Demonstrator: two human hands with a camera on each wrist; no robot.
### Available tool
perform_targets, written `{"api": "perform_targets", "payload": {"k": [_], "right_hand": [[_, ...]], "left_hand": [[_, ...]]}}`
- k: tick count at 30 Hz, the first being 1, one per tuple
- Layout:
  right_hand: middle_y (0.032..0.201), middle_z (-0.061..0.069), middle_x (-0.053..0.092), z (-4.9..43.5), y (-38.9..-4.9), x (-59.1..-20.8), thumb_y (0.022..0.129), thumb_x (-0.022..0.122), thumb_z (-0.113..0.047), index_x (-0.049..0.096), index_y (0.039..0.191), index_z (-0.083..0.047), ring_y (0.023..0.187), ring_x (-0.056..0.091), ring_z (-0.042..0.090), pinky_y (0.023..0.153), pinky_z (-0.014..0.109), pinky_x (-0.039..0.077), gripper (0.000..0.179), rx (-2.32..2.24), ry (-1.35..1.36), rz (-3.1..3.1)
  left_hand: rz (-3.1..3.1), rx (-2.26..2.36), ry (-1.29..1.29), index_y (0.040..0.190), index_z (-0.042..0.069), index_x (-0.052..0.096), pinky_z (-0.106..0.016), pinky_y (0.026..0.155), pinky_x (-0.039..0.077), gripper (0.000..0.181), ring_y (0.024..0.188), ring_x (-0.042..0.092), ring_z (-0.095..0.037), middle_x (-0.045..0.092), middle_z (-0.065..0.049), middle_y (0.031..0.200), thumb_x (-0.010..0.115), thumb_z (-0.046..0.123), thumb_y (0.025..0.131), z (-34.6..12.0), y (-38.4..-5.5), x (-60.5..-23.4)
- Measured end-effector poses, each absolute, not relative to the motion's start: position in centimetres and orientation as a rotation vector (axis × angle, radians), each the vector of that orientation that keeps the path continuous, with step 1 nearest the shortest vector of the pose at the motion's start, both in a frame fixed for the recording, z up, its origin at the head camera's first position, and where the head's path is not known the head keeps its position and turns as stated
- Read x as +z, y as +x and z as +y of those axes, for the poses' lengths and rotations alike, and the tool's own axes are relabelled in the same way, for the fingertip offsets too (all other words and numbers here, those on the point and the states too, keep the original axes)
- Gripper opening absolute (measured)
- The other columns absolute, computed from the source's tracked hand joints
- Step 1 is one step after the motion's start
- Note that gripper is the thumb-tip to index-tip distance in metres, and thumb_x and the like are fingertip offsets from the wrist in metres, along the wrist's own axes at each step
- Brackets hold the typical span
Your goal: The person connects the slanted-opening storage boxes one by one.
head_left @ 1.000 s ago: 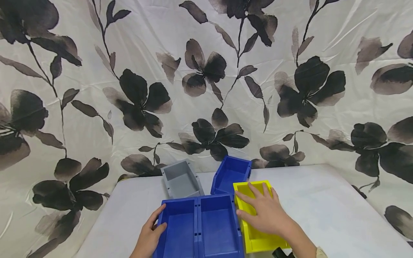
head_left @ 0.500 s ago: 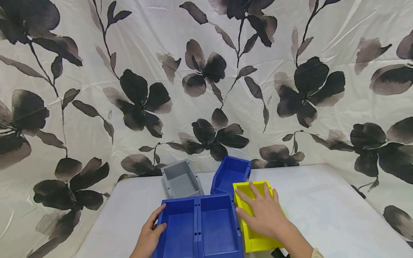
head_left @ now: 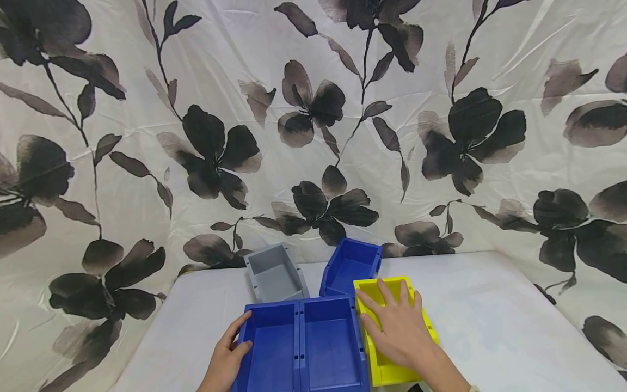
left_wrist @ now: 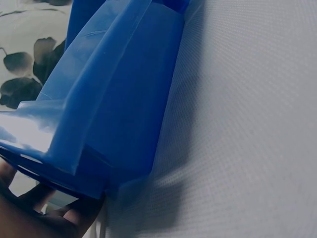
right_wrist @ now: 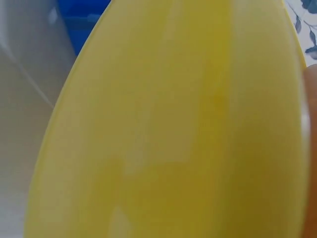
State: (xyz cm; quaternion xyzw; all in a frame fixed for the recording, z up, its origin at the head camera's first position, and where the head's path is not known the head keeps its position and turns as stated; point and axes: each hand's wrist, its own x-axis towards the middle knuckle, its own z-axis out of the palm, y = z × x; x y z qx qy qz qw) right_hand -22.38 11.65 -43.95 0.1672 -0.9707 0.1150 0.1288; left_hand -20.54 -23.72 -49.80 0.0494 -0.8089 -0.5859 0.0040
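Two blue bins stand side by side at the front of the table in the head view, the left blue bin [head_left: 271,348] and the right blue bin [head_left: 334,348]. My left hand [head_left: 226,351] grips the left bin's outer wall, thumb at the inner side of the rim. Up close in the left wrist view, curled fingers [left_wrist: 44,210] meet the bin's end. Against the right blue bin's side sits a yellow bin [head_left: 394,375]. Over it my right hand [head_left: 398,326] lies with fingers spread and straight. The yellow bin's surface [right_wrist: 163,114] fills most of the right wrist view.
Behind the front bins are a grey bin [head_left: 278,272] and a third blue bin [head_left: 351,264], angled on the white table [head_left: 499,326]. A floral cloth [head_left: 313,152] hangs behind the table.
My right hand has shifted slightly to the left and toward me over the yellow bin. The left hand and the bins stay nearly where they were.
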Motion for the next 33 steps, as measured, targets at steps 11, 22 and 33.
{"api": "perform_targets", "payload": {"k": [11, 22, 33], "right_hand": [[0.155, 0.012, 0.031, 11.33, -22.35, -44.28, 0.098, 0.041, -0.051, 0.045, 0.145, -0.038, 0.131, 0.023, 0.061, 0.098, 0.075, 0.017, 0.049, 0.270, 0.438, -2.888], [0.155, 0.012, 0.031, 11.31, -22.39, -44.32, 0.098, 0.040, -0.054, 0.044, 0.146, -0.039, 0.129, 0.022, 0.064, 0.095, 0.077, 0.016, 0.050, 0.312, 0.448, -2.901], [0.154, 0.012, 0.033, 11.34, -22.33, -44.75, 0.098, 0.038, -0.055, 0.042, 0.147, -0.039, 0.130, 0.024, 0.062, 0.094, 0.077, 0.018, 0.051, 0.274, 0.445, -2.910]], "left_hand": [[-2.464, -1.923, 0.163, 0.149, 0.013, 0.040, -0.046, 0.074, 0.054, 0.060, 0.117, 0.053, -0.044, 0.034, -0.029, 0.146, 0.049, 0.000, 0.091, -23.69, -20.57, -50.23], [-2.479, -1.890, 0.178, 0.148, 0.014, 0.040, -0.046, 0.075, 0.053, 0.062, 0.117, 0.052, -0.045, 0.035, -0.028, 0.146, 0.049, 0.000, 0.089, -23.74, -20.78, -50.00], [-2.423, -1.997, 0.148, 0.149, 0.012, 0.039, -0.045, 0.074, 0.054, 0.061, 0.111, 0.057, -0.039, 0.036, -0.028, 0.145, 0.048, -0.001, 0.090, -23.83, -20.88, -50.27]]}}
